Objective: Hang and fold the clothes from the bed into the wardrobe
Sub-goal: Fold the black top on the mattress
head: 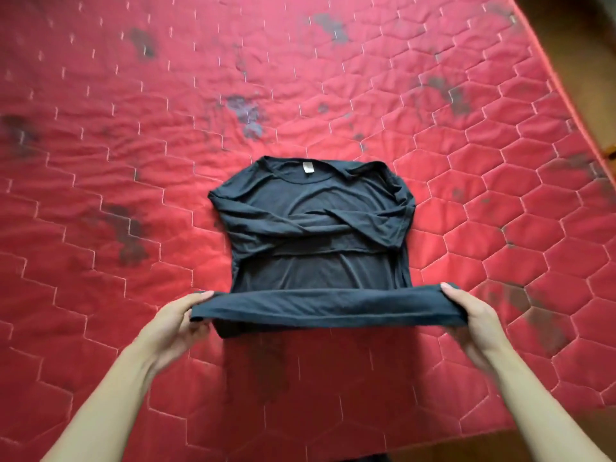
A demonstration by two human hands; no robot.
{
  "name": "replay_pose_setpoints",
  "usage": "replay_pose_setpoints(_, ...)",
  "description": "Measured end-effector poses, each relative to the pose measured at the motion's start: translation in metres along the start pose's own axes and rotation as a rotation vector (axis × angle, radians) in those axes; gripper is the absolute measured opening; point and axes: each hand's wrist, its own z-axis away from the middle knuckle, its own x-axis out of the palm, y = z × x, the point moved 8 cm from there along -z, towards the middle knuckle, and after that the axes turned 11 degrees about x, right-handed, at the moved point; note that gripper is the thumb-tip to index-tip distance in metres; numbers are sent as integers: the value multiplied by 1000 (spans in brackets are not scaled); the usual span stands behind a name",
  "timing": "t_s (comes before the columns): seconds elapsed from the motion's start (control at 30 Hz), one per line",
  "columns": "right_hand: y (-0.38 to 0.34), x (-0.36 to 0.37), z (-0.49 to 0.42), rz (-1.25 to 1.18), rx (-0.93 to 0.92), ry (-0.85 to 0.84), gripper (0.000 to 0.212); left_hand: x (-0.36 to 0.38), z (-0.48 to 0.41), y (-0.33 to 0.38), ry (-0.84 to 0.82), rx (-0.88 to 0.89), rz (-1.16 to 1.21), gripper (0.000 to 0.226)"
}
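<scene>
A dark long-sleeved shirt [313,225] lies flat on the red quilted mattress [133,161], collar away from me, both sleeves folded across its chest. Its bottom hem is lifted off the bed in a taut band. My left hand [181,320] grips the hem's left corner, thumb on top. At the hem's right corner my right hand [475,320] holds it the same way. The fingers of both hands are hidden under the cloth.
The mattress has dark worn patches and fills most of the view. Its right edge [566,95] runs diagonally, with wooden floor [593,45] beyond. The near edge [433,443] lies between my forearms, with floor below.
</scene>
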Motion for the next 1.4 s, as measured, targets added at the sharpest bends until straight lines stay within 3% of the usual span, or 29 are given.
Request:
replay_pose_setpoints(0.23, -119, 100, -98, -26, -7, -84, 5, 30, -112, 108, 204, 125, 126, 15)
replay_pose_setpoints(0.37, -153, 136, -153, -80, 30, -121, 29, 60, -168, 142, 236, 199, 284, 22)
replay_pose_setpoints(0.43, -150, 133, -177, 191, -11, 16, 38, 66, -186, 128, 279, 163, 73, 37)
replay_pose_setpoints(0.53, -135, 100, -189, 750, -204, 372, 56, 50, -188, 94, 479, 180, -680, 38)
replay_pose_setpoints(0.6, -114, 82, -182, 851, -228, 476, 70, 47, -178, 69, 535, 210, -877, 58)
replay_pose_setpoints(0.73, -66, 65, -169, 828, -105, 387, 78, 42, -160, 24, 564, 145, -863, 67)
replay_pose_setpoints(0.87, -36, 66, -164, 713, -60, 155, 31, 38, -153, 14, 539, 185, -889, 57)
replay_pose_setpoints(0.97, -28, 64, -154, 563, -61, 100, 13, 34, -148, 9, 483, 273, -876, 48)
replay_pose_setpoints(1.27, -3, 27, -104, 183, 13, 144, 14, -6, -101, -58, 387, 187, -806, 39)
replay_pose_setpoints(1.4, 0, 44, -79, 65, -52, 122, 18, -14, -80, -96, 290, 122, -747, 32)
